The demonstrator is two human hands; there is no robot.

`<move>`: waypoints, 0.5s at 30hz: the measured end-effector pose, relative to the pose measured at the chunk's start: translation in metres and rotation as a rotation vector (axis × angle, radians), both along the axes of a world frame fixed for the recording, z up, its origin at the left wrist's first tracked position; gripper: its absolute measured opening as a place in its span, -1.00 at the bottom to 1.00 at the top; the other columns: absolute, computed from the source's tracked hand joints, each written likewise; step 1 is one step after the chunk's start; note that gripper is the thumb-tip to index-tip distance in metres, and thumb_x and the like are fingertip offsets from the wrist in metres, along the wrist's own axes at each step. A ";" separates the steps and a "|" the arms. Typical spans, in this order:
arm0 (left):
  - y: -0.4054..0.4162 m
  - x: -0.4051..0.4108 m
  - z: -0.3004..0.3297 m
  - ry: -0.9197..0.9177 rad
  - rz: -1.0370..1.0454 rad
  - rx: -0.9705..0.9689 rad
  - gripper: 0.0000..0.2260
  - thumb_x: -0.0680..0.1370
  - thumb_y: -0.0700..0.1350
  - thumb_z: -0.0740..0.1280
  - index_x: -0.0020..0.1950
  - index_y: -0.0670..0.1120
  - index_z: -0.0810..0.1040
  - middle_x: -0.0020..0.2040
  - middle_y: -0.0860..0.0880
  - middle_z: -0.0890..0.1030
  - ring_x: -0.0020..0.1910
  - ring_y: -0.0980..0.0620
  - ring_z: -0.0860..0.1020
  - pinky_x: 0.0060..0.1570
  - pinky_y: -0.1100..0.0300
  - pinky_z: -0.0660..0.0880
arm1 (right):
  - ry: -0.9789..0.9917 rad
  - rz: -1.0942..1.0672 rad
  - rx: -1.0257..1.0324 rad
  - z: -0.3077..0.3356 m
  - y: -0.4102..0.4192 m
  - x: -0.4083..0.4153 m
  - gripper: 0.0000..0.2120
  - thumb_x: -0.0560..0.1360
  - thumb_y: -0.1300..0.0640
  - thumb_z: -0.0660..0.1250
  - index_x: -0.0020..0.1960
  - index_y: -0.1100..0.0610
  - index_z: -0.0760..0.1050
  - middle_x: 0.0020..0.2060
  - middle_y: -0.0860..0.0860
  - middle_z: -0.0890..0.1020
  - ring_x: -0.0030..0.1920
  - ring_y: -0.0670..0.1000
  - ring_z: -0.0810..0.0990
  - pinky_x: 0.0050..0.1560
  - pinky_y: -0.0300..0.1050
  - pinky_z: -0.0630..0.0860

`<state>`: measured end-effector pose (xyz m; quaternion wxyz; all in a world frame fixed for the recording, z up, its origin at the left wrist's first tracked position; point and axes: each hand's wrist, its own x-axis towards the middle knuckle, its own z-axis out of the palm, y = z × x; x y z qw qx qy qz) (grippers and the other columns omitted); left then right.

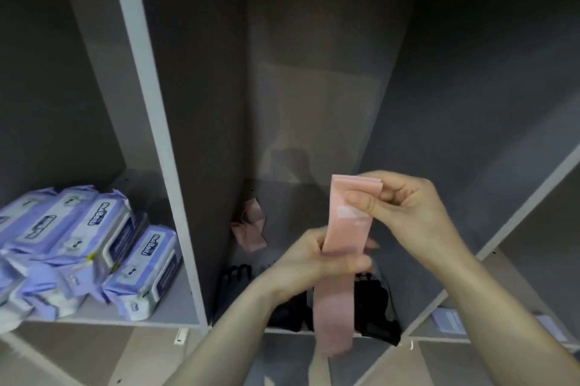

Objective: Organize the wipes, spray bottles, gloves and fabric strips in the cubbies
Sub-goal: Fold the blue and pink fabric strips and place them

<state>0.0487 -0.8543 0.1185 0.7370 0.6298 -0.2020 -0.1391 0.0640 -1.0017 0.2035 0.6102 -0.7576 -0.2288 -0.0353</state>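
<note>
I have a pink fabric strip (346, 228) held up in front of the middle cubby (314, 103). My right hand (408, 206) pinches its folded top end between thumb and fingers, and my left hand (314, 260) is curled around it lower down, so both grips are closed on the same strip. Its long axis runs nearly straight up and down, with the free tail hanging below my left hand past the front edge of the shelf (175, 307). The cubby floor lies straight ahead and below both hands; my left hand is the nearer one to it. On that floor, towards the back left corner, sits another crumpled pink strip (251, 228), and dark gloves (373, 301), as they seem to be, lie near the front edge behind my strip. Purple wipe packs (94, 247) are stacked in the cubby to the left. I judge the next thing is to fold or gather the hanging tail, then set the strip in beside the other pink one.
</note>
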 end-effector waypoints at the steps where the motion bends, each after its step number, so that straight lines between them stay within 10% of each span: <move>1: 0.012 0.006 -0.009 0.010 -0.069 -0.028 -0.61 0.49 -0.13 0.41 0.30 -0.14 0.49 0.05 0.02 0.66 0.08 0.06 0.60 0.05 0.26 0.51 | 0.004 0.008 -0.009 -0.001 0.000 0.003 -0.84 0.32 0.15 0.43 -0.10 0.10 0.66 -0.31 -0.03 0.71 -0.30 -0.14 0.65 -0.27 -0.35 0.54; 5: 0.054 0.060 -0.052 0.234 0.345 -0.006 -0.61 0.52 0.04 0.32 0.31 -0.04 0.47 0.17 -0.04 0.62 0.12 0.01 0.59 0.20 0.00 0.47 | -0.018 -0.006 -0.020 -0.004 -0.002 0.018 -0.83 0.30 0.12 0.45 -0.13 0.12 0.66 -0.30 -0.03 0.70 -0.29 -0.17 0.62 -0.23 -0.38 0.51; 8: 0.072 0.113 -0.091 0.548 0.844 0.089 -0.84 0.55 -0.09 0.31 0.07 -0.11 0.59 0.00 -0.12 0.62 -0.17 -0.03 0.57 -0.11 0.09 0.53 | -0.018 -0.014 -0.011 -0.009 -0.003 0.033 -0.91 0.34 0.23 0.47 -0.15 0.14 0.66 -0.31 -0.02 0.70 -0.29 -0.16 0.62 -0.22 -0.38 0.51; 12: 0.091 0.156 -0.171 0.636 0.833 0.414 -0.38 0.38 0.18 0.39 0.29 -0.20 0.47 0.19 -0.19 0.57 0.13 -0.16 0.57 0.03 0.07 0.54 | 0.015 -0.020 0.034 -0.026 0.003 0.057 -0.87 0.37 0.36 0.45 -0.19 0.15 0.65 -0.35 -0.09 0.68 -0.31 -0.20 0.60 -0.24 -0.41 0.49; 15: 0.083 0.160 -0.187 0.604 0.844 0.514 -0.27 0.40 -0.06 0.44 0.49 -0.20 0.21 0.37 -0.23 0.42 0.31 -0.21 0.46 0.28 -0.06 0.43 | 0.090 -0.043 0.063 -0.041 0.008 0.076 -0.83 0.37 0.39 0.43 -0.22 0.13 0.64 -0.37 -0.10 0.68 -0.33 -0.22 0.60 -0.26 -0.42 0.48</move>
